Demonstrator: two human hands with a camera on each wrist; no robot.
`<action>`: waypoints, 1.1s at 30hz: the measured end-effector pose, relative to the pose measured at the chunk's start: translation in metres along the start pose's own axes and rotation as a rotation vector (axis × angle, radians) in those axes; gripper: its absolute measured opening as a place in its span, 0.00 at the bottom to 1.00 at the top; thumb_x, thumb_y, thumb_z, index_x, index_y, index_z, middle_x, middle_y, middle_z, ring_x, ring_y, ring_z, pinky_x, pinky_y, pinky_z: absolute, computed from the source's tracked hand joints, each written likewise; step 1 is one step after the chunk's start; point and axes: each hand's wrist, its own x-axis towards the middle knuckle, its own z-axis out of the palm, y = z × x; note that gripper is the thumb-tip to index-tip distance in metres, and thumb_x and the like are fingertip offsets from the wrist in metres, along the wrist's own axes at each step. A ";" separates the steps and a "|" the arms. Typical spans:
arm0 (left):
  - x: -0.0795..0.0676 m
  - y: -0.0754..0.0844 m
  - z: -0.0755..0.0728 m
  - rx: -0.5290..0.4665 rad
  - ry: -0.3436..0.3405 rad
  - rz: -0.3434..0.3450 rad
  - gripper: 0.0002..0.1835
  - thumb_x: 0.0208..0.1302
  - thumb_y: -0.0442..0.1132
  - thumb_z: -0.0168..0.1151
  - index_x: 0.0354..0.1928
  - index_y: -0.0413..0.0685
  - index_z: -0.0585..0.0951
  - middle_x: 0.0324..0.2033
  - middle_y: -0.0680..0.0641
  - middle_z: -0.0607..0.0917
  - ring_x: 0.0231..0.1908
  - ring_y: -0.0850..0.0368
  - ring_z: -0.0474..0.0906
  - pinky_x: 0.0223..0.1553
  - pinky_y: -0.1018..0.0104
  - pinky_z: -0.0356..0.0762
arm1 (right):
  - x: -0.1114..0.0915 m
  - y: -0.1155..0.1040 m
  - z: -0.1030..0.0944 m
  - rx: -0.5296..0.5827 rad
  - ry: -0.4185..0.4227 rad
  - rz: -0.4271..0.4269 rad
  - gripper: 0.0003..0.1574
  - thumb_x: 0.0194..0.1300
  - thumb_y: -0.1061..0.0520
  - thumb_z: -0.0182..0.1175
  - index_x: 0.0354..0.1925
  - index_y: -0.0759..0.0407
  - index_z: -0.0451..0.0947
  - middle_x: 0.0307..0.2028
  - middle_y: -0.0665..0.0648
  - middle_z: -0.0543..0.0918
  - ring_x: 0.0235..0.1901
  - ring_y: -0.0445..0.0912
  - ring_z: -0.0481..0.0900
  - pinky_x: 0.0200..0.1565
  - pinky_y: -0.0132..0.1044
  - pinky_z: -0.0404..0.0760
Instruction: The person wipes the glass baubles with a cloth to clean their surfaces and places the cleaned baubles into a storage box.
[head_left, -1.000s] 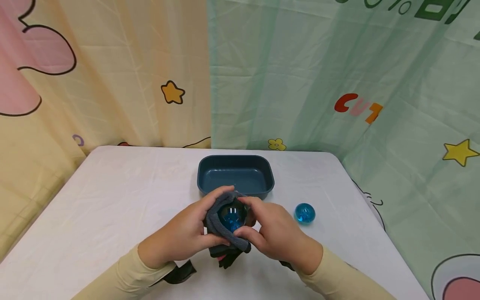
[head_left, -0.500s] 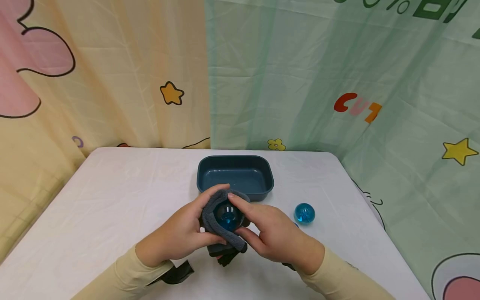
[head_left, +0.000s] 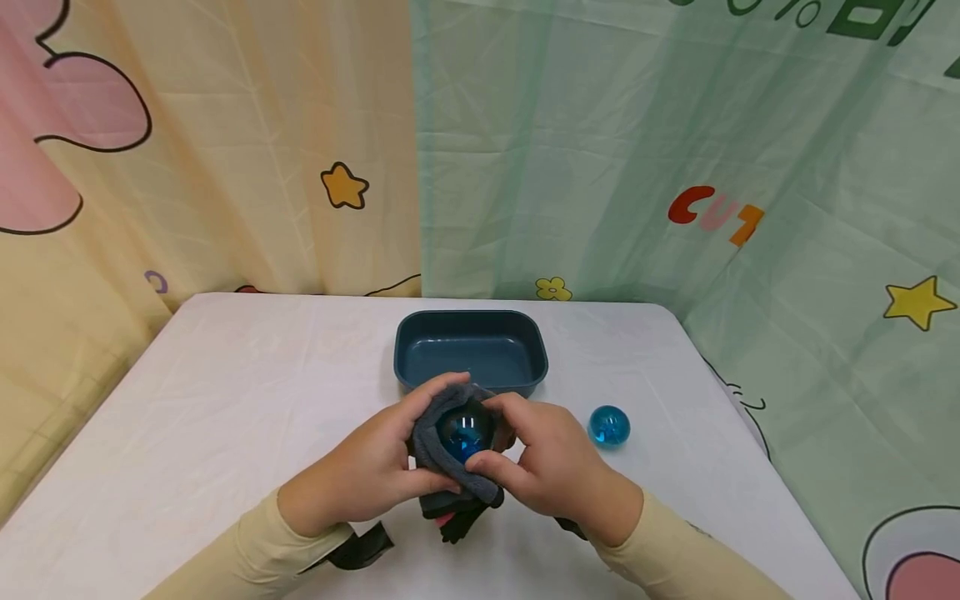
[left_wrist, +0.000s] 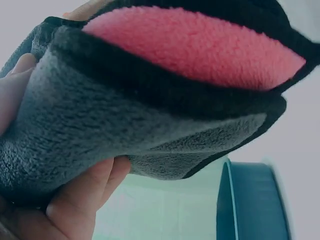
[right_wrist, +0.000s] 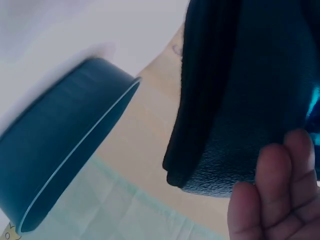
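My left hand (head_left: 363, 467) grips a folded cloth (head_left: 430, 437), grey with black edging, wrapped around a clear blue ball (head_left: 465, 429). In the left wrist view the cloth (left_wrist: 100, 110) gapes at one end and shows a pink inner side (left_wrist: 200, 45). My right hand (head_left: 558, 467) holds the ball from the right, thumb at its near side and index finger at its far side. Up close, several fingertips (right_wrist: 274, 165) of that hand press against the cloth (right_wrist: 240, 100). A second clear blue ball (head_left: 609, 427) lies on the table, right of my right hand.
A dark teal rectangular basin (head_left: 471, 321) stands just beyond my hands and holds nothing visible. The table has a white cover (head_left: 247, 392). Printed curtains (head_left: 525, 150) hang behind it and along the sides.
Both hands shifted slightly left with the cloth and ball, then back right. The right index finger slid across the ball's far side and returned. Basin and second ball have stayed put.
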 end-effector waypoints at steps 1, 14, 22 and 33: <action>0.000 0.000 0.000 0.009 0.003 -0.001 0.53 0.59 0.36 0.80 0.81 0.57 0.58 0.70 0.46 0.76 0.62 0.56 0.81 0.60 0.67 0.82 | 0.000 0.000 0.000 0.022 -0.004 0.007 0.34 0.75 0.35 0.61 0.60 0.62 0.75 0.37 0.49 0.88 0.33 0.39 0.82 0.37 0.29 0.84; -0.005 -0.004 -0.006 -0.017 0.019 0.002 0.54 0.59 0.37 0.80 0.82 0.60 0.58 0.71 0.46 0.76 0.64 0.59 0.79 0.61 0.69 0.81 | 0.003 0.005 -0.004 -0.078 -0.061 -0.231 0.47 0.68 0.58 0.72 0.77 0.64 0.63 0.58 0.56 0.88 0.49 0.42 0.89 0.53 0.36 0.87; -0.002 0.001 -0.001 0.005 -0.009 -0.034 0.55 0.58 0.36 0.80 0.82 0.58 0.57 0.71 0.46 0.75 0.62 0.57 0.81 0.61 0.68 0.82 | 0.001 -0.002 -0.002 -0.033 -0.046 0.007 0.34 0.71 0.44 0.69 0.61 0.65 0.73 0.32 0.49 0.87 0.27 0.34 0.77 0.29 0.24 0.76; -0.004 -0.005 -0.005 0.050 0.027 0.002 0.55 0.57 0.36 0.81 0.82 0.58 0.58 0.71 0.47 0.77 0.64 0.58 0.79 0.62 0.69 0.80 | 0.002 0.003 -0.004 0.028 -0.124 -0.111 0.48 0.70 0.56 0.70 0.80 0.61 0.59 0.61 0.55 0.85 0.44 0.39 0.86 0.48 0.33 0.87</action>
